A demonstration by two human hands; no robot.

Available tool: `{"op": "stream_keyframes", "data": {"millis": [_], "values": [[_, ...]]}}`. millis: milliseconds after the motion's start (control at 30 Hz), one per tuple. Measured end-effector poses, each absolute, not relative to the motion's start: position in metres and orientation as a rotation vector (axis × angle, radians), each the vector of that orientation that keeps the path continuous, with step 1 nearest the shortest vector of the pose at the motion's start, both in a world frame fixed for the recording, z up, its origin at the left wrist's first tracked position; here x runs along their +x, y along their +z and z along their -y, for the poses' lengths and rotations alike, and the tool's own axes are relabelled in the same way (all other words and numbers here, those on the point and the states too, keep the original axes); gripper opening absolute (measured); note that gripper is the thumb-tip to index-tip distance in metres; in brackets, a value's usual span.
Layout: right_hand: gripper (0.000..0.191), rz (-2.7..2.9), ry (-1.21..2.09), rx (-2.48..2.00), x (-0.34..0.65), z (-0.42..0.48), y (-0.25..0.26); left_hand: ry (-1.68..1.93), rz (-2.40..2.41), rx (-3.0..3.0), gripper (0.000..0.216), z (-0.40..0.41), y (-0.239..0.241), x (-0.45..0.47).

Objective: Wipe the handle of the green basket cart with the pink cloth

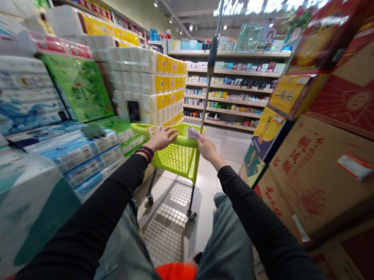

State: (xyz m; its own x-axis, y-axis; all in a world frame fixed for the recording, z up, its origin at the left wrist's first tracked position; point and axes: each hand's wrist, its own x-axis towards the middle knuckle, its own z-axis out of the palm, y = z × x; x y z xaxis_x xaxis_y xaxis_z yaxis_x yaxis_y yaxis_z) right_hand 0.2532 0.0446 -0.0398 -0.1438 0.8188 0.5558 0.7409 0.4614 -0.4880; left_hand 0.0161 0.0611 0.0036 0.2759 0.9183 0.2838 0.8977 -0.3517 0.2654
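Supermarket aisle, tiled floor — left hand fingers apart on basket; right hand clamps cloth.

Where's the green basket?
Head view, centre: the green wheeled basket stands between tissue packs and cardboard boxes; left hand and right hand, holding a cloth, on its rim.

The basket is lime plastic mesh, smooth with a slight sheen. The pole rising from it is polished metal, with a duller grey stretch partway up. The cloth gripped in the right hand looks soft, pale and matt. The bracelet is of dark glossy beads. The sleeves are black matt fabric, and the jeans are faded denim. The floor is pale glossy tile. The packs wear shiny, crinkled plastic film. The cartons are matt brown cardboard with red print.
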Motion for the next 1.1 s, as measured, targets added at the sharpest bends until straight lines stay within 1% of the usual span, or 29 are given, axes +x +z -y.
{"op": "stream_keyframes", "data": {"millis": [167, 267, 433, 500, 633, 867, 1000, 1100], "values": [[0.037, 2.018, -0.025, -1.187, 0.243, -0.023, -0.043, 0.613, -1.759, 2.475, 0.054, -0.061, 0.003, 0.013], [0.038, 1.996, 0.006, -1.135, 0.252, -0.025, -0.049, 0.610, -1.744, 2.491, 0.054, -0.061, 0.004, 0.009], [0.039, 1.927, 0.104, -1.314, 0.262, -0.043, -0.040, 0.594, -1.739, 2.476, 0.054, -0.060, 0.005, 0.011], [0.037, 1.969, 0.091, -1.338, 0.256, -0.041, -0.034, 0.592, -1.758, 2.460, 0.054, -0.061, 0.005, 0.013], [0.034, 2.053, 0.016, -1.218, 0.249, -0.029, -0.034, 0.605, -1.751, 2.464, 0.055, -0.060, 0.004, 0.012], [0.042, 1.910, 0.090, -1.230, 0.262, -0.038, -0.046, 0.604, -1.744, 2.478, 0.055, -0.061, 0.005, 0.013], [0.036, 1.945, 0.025, -1.236, 0.250, -0.028, -0.043, 0.618, -1.765, 2.466, 0.054, -0.062, 0.004, 0.016], [0.035, 1.994, -0.027, -1.163, 0.245, -0.018, -0.044, 0.606, -1.768, 2.469, 0.055, -0.062, 0.003, 0.016]]}}
